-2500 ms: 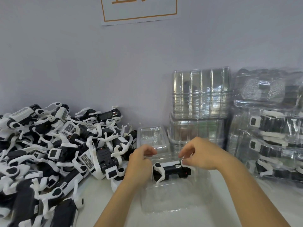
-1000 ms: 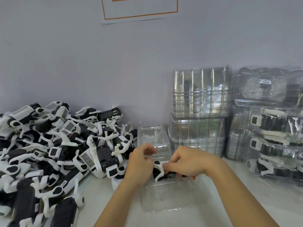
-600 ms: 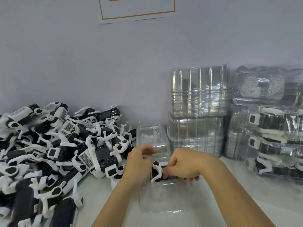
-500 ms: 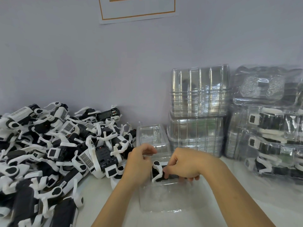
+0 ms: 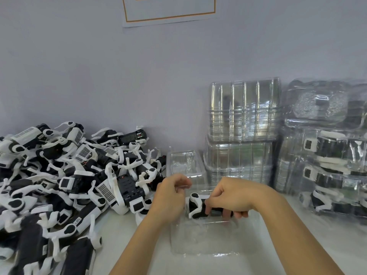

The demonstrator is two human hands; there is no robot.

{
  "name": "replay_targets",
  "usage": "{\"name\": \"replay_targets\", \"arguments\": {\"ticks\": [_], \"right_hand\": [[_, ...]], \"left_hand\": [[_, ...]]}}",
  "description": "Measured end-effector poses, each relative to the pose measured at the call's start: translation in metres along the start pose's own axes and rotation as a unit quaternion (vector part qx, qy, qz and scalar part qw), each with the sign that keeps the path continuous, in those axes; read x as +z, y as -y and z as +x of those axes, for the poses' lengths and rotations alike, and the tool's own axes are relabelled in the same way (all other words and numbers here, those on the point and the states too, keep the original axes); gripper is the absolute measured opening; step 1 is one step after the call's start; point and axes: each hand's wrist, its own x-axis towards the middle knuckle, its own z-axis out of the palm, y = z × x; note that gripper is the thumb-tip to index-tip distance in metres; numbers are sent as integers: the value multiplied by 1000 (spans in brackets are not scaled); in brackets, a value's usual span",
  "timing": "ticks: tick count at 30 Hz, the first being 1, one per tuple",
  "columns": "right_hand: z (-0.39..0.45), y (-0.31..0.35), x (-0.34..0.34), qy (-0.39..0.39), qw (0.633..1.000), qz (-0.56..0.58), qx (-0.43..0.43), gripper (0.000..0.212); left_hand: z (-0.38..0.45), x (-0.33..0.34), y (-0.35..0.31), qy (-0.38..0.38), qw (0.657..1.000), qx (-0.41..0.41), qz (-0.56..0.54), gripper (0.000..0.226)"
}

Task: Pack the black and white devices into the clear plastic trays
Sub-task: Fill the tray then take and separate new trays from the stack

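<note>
- The step in hand looks to be seating one black and white device (image 5: 195, 206) into the open clear tray (image 5: 202, 241) that lies on the white table (image 5: 297, 245); the device sits at the far edge of that tray, partly hidden by fingers.
- The right hand (image 5: 230, 195) is curled over the device, its fingertips (image 5: 207, 211) wrapped onto the black body, so it has a firm hold from above.
- The left hand (image 5: 170, 197) is curled at the tray's left far corner and seems to pinch a clear plastic flap or rim there; exactly what it has between its fingers is hard to tell through the transparent plastic.
- To do this well, the person should probably keep the left hand steadying the plastic while the right lowers the device level into the moulded recess, white strap ends tucked inside the rim.
- Thin clear plastic likely flexes and slides, so pressing straight down, not sideways, would keep the tray from skating.
- A strap caught on the tray's edge could stop the lid closing; it is worth a check before letting go.
- Left of the tray lies the large pile of loose devices (image 5: 69, 185), the next supply.
- Behind the tray stands another empty tray (image 5: 184, 162), and beyond it to the right stacked clear trays (image 5: 242, 124).
- Far right of the tray are packed trays (image 5: 335, 165) holding devices.
</note>
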Motion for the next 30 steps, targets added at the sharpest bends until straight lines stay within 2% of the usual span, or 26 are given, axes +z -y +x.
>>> {"name": "replay_targets", "arguments": {"ticks": [5,14,18,21,26,30], "right_hand": [[-1,1,0,2,1000,-6,4,24],[2,18,9,14,996,-85,11,29],[0,22,11,25,990,-132,29,39],[0,19,10,23,993,-110,29,44],[0,10,2,-4,995,-91,29,40],[3,11,7,8,995,-96,26,42]], "left_hand": [[0,0,-1,-1,1000,-3,8,43],[-1,0,0,-8,1000,-1,15,46],[-1,1,0,-10,1000,-1,9,47],[0,1,0,-9,1000,-3,6,48],[0,1,1,-5,1000,-7,2,46],[0,2,0,-2,1000,-5,3,46]]}}
